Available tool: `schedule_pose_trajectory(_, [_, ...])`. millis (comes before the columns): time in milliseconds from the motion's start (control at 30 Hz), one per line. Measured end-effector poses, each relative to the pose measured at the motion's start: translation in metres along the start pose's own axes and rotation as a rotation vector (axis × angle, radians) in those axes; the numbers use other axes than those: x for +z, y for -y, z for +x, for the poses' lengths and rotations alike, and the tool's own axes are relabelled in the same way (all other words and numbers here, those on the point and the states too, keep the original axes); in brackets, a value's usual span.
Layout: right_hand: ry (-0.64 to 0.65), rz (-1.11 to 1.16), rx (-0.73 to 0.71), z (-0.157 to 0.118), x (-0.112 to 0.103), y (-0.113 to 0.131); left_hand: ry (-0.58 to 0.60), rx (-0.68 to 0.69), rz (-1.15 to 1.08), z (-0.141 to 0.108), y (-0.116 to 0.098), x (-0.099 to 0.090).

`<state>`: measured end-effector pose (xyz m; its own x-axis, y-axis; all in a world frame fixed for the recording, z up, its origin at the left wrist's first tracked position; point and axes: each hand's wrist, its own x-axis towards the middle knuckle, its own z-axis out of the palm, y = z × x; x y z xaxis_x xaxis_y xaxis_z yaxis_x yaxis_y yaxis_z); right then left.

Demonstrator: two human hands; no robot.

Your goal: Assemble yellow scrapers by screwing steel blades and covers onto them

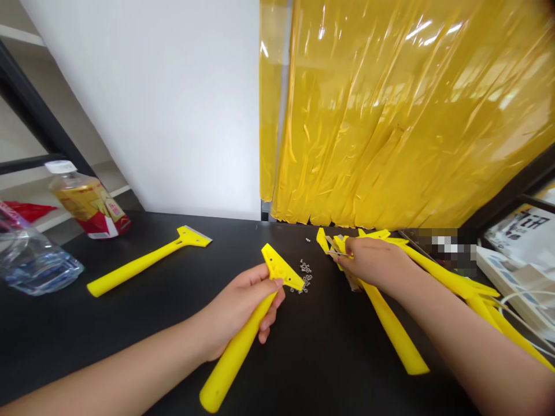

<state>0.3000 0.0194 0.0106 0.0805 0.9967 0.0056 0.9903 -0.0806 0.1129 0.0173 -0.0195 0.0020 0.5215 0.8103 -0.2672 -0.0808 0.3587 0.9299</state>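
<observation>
Left fingers (267, 318) closed round yellow scraper (243, 352) | right fingers (348, 263) bent at scraper pile (393, 329), hold unclear | steady left, pinch lightly

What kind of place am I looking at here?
Probably a workbench or assembly spot in a small workshop: several yellow scraper handles lie on a black tabletop, one scraper handle is in the left hand, small metal fasteners are piled loose, and a yellow plastic strip curtain hangs behind.

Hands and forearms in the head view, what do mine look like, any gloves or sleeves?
The left hand and right hand are gloveless. Both forearms are bare, with no sleeve, watch or bracelet in view. Rings on the right fingers can't be judged.
</observation>
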Motion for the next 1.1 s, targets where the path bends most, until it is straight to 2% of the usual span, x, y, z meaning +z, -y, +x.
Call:
schedule_pose_trajectory(333, [0.034,-0.015,-0.003,-0.003,0.008,0.002,-0.028,-0.032,0.018,0.0,0.0,-0.001])
schedule_pose_trajectory(500, [0.041,0.036,0.004,-0.006,0.005,0.007,-0.017,-0.024,0.041,0.001,0.001,-0.003])
schedule_pose_trajectory(600, [0.007,0.093,0.021,-0.008,-0.006,0.011,-0.026,-0.012,0.042,0.001,0.001,-0.003])
schedule_pose_trajectory(700, [-0.077,0.175,0.04,-0.013,-0.025,0.016,-0.039,-0.001,0.031,0.001,0.001,-0.001])
schedule_pose_trajectory(800, [-0.129,0.32,-0.007,-0.028,-0.045,0.024,-0.032,-0.003,0.026,0.0,0.0,0.0])
schedule_pose_trajectory(933, [-0.003,0.586,-0.164,-0.051,-0.054,0.04,0.011,-0.021,-0.061,-0.001,-0.003,-0.001])
schedule_pose_trajectory(1100, [0.175,0.777,-0.283,-0.054,-0.04,0.052,0.034,-0.027,-0.105,-0.003,-0.003,-0.001])
